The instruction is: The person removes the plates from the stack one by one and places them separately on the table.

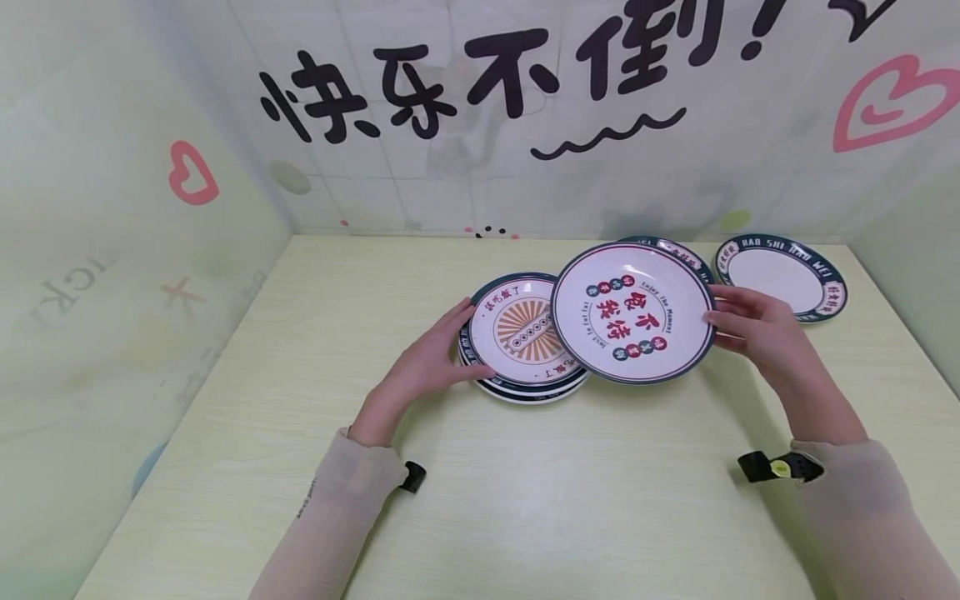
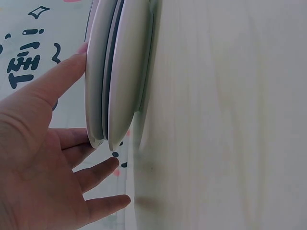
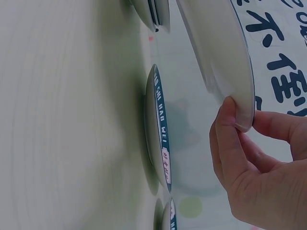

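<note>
While our right hand point(image 1: 765, 329) pinches the edge of a round plate point(image 1: 633, 312) between thumb and fingers, we see that plate raised above the table point(image 1: 525, 517), just right of the frame's centre, its white face printed with red characters and small round badges. To its left, near the middle, a stack of plates point(image 1: 521, 337) shows an orange sunburst print on top, its right side partly covered by the raised plate. Our left hand point(image 1: 426, 365) is spread, thumb and fingers touching the stack's left rim rather than clasping it; its wrist view shows the outer fingers extended clear of the plates. Behind the raised plate, a dark-rimmed plate point(image 1: 684, 255) peeks out, mostly hidden; just beside it, at the upper right, lies another lettered plate point(image 1: 772, 279). Black characters mark the back wall point(image 1: 465, 196).
</note>
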`<action>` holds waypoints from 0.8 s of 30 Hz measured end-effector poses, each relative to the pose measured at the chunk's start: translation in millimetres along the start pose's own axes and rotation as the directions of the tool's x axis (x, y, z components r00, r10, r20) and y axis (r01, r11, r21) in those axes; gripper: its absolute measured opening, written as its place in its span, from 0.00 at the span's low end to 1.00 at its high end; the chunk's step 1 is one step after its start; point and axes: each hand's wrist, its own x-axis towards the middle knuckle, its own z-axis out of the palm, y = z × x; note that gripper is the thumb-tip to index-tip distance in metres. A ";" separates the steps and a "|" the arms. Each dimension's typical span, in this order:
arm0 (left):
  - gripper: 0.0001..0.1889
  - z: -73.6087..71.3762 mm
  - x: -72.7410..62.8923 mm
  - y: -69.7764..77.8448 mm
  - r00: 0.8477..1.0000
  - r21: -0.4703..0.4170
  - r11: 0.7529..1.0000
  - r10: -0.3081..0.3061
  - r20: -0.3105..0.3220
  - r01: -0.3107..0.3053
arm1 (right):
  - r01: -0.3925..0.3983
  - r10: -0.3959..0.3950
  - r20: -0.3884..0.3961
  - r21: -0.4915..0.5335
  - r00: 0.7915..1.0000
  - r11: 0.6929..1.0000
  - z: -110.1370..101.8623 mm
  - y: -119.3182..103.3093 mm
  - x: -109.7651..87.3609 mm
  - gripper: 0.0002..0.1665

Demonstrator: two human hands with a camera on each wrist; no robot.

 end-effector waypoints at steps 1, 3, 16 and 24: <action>0.54 0.0 0.0 -0.1 1.000 0.000 1.000 -0.001 0.001 0.001 | 0.001 -0.001 -0.002 -0.009 1.000 1.000 -1.3 0.1 -0.6 0.31; 0.54 0.0 0.1 -0.2 1.000 -0.001 1.000 -0.003 0.001 0.003 | 0.000 0.000 -0.008 -0.008 1.000 1.000 -3.7 0.6 -1.6 0.31; 0.55 -0.2 0.1 -0.2 1.000 -0.005 1.000 -0.004 0.005 0.004 | -0.029 0.029 -0.040 -0.020 0.999 0.999 -18.1 6.1 -6.5 0.36; 0.55 -1.2 0.8 -0.2 1.000 0.005 1.000 -0.009 0.011 0.009 | -0.027 0.029 -0.045 0.034 0.999 0.999 -27.6 10.4 -10.2 0.25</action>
